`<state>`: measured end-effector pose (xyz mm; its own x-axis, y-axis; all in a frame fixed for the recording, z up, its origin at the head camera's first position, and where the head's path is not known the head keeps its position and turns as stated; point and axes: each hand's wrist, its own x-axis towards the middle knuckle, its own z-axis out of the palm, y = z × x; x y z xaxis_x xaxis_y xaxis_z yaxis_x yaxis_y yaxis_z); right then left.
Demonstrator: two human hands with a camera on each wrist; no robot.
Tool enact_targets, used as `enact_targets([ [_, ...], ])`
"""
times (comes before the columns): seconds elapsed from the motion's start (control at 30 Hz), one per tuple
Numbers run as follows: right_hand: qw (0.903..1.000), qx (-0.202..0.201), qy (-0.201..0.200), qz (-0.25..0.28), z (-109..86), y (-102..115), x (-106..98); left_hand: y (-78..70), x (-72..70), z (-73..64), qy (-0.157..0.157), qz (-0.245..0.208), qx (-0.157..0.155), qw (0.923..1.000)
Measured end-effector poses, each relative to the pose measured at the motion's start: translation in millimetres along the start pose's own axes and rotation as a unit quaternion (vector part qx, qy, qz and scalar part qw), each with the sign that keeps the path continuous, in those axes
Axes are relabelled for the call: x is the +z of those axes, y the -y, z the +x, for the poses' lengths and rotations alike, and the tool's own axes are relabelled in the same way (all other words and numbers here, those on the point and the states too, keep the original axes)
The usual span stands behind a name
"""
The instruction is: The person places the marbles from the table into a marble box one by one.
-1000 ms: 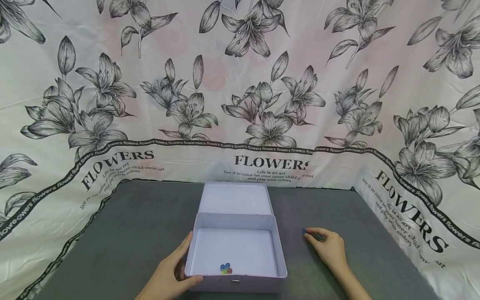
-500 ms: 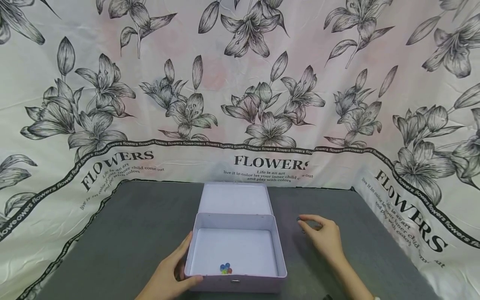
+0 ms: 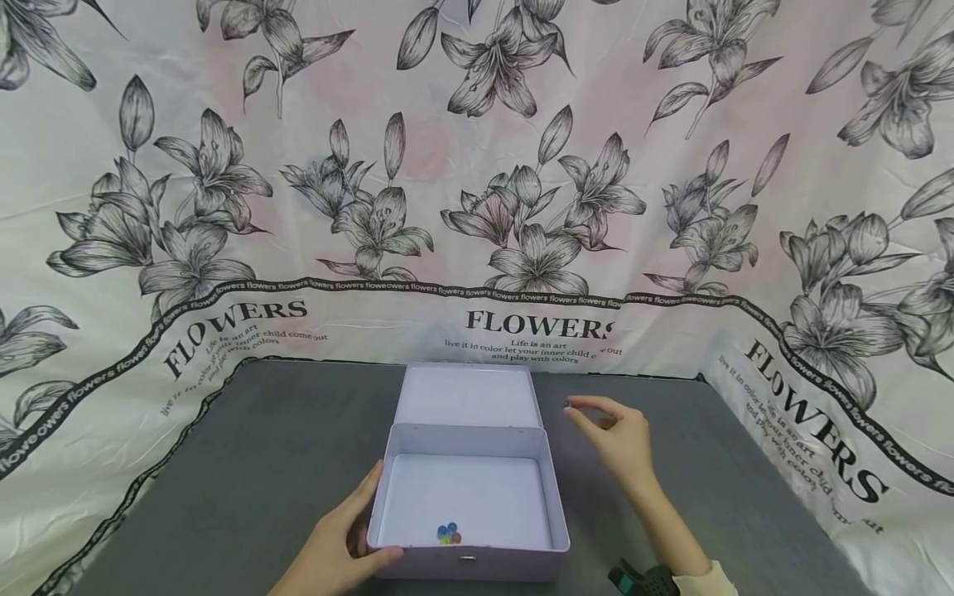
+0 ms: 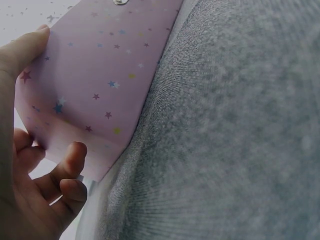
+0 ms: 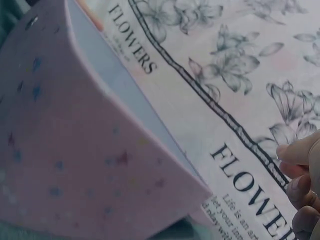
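Four beads lie near-side in the box; left hand grips its near-left corner, right hand pinches a dark bead right of the lid. We're likely mid-transfer; next: left, release.

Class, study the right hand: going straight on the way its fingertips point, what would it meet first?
Probably the open lid of the box: in the head view, the right hand points towards it. Height is unclear, so it might pass above.
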<state>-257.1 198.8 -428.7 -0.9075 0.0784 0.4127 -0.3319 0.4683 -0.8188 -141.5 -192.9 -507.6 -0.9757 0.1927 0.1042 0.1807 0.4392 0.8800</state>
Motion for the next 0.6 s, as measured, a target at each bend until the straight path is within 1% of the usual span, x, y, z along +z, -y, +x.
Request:
enact_targets([
  [0.1,0.9998,-0.007,0.008,0.016,1.3,5.9,7.5,0.7,0.4,0.5,-0.005,0.01,0.002,0.9999],
  [0.17,0.9994,-0.01,0.017,0.027,1.0,9.9,12.5,1.3,0.5,0.9,-0.007,0.016,-0.005,0.9998],
  [0.27,0.9987,-0.018,0.028,0.039,1.3,15.2,21.1,2.0,0.9,1.4,-0.01,0.012,-0.012,0.9998],
  [0.43,0.9975,-0.03,0.042,0.048,0.7,22.0,37.8,2.6,1.6,1.8,-0.007,-0.003,-0.007,0.9999],
  [0.6,0.9964,-0.024,0.057,0.059,-2.2,26.7,54.7,2.8,1.5,1.8,-0.01,0.005,-0.001,0.9999],
])
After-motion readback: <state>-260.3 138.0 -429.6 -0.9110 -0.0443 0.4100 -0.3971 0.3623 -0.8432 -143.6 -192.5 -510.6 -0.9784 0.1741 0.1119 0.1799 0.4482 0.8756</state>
